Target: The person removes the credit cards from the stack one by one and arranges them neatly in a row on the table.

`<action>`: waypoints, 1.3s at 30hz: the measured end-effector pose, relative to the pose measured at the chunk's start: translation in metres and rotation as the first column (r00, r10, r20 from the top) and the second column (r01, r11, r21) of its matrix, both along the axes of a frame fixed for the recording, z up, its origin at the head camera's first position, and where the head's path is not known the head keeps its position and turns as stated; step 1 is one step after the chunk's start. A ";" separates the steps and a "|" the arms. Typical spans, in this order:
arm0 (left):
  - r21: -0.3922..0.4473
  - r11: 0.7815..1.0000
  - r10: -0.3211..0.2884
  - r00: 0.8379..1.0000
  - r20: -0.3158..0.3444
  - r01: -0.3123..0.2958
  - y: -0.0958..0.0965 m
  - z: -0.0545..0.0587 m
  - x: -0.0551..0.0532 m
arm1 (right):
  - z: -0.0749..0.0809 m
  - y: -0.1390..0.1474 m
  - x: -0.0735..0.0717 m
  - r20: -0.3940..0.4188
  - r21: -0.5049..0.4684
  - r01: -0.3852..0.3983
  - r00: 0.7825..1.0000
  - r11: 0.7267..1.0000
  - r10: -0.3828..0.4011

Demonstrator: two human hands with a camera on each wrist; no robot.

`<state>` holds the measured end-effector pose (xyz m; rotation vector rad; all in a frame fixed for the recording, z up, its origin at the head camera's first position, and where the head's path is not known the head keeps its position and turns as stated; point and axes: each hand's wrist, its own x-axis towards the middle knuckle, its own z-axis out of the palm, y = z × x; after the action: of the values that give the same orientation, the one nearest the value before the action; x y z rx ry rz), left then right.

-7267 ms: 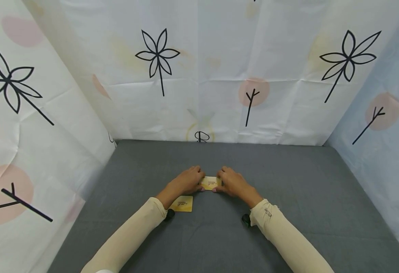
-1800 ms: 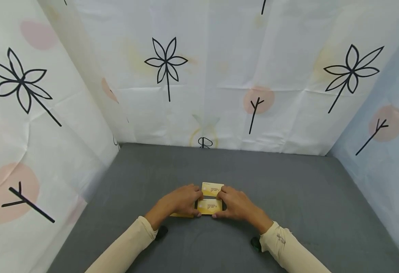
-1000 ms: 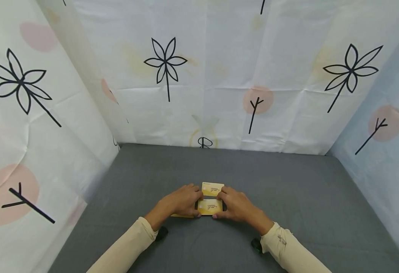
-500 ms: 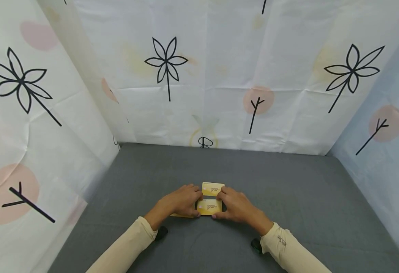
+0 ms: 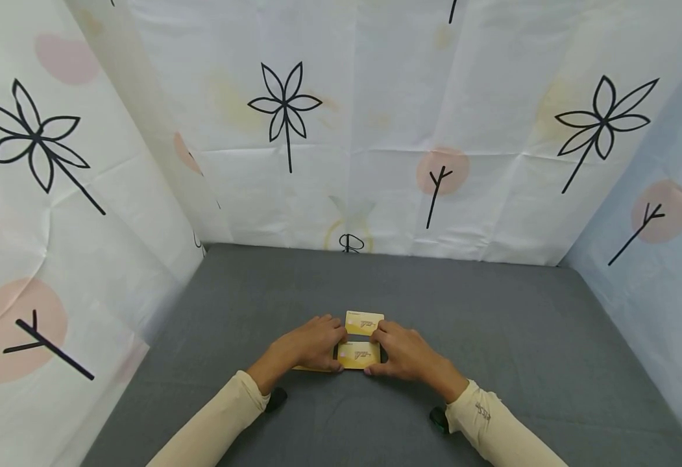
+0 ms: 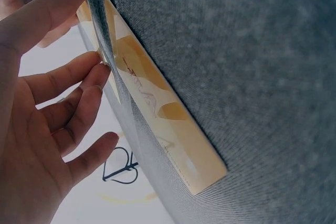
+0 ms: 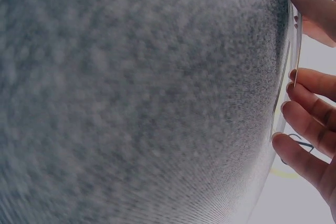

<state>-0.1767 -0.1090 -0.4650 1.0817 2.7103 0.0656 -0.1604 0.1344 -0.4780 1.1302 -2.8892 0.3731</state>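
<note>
Left card lies flat on the grey cloth, just L of the held card; best keep the L hand from dragging it. L hand, at held card's L end, pinches it btwn thumb & fingertips. Held card sits btwn both hands, approx. level, prob. just off the cloth: light, even pressure at both ends should stop it bowing or tilting. Far card lies beyond held card, strip of cloth btwn; fingertips are near it, so worth care. R hand, at held card's R end, pinches it likewise.

L wrist cam shows left card's printed face, mostly lost behind L hand in head view; R wrist cam gets held card almost edge-on, whereas head view gives its face.
</note>
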 end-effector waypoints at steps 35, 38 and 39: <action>-0.040 0.999 0.019 1.000 0.000 -0.019 0.007 -0.004 -0.001 | -0.003 0.000 0.003 -0.031 0.038 -0.003 1.000 0.999 0.004; -0.042 0.999 0.018 1.000 -0.002 -0.018 0.006 -0.004 0.000 | -0.003 0.000 0.003 -0.025 0.043 -0.007 1.000 0.999 0.008; -0.041 0.999 0.017 1.000 -0.003 -0.017 0.006 -0.004 0.000 | -0.003 0.000 0.004 -0.023 0.043 -0.009 1.000 0.999 0.010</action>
<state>-0.1770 -0.1031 -0.4689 1.0479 2.7112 0.0106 -0.1568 0.1340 -0.4813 1.1466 -2.8857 0.2977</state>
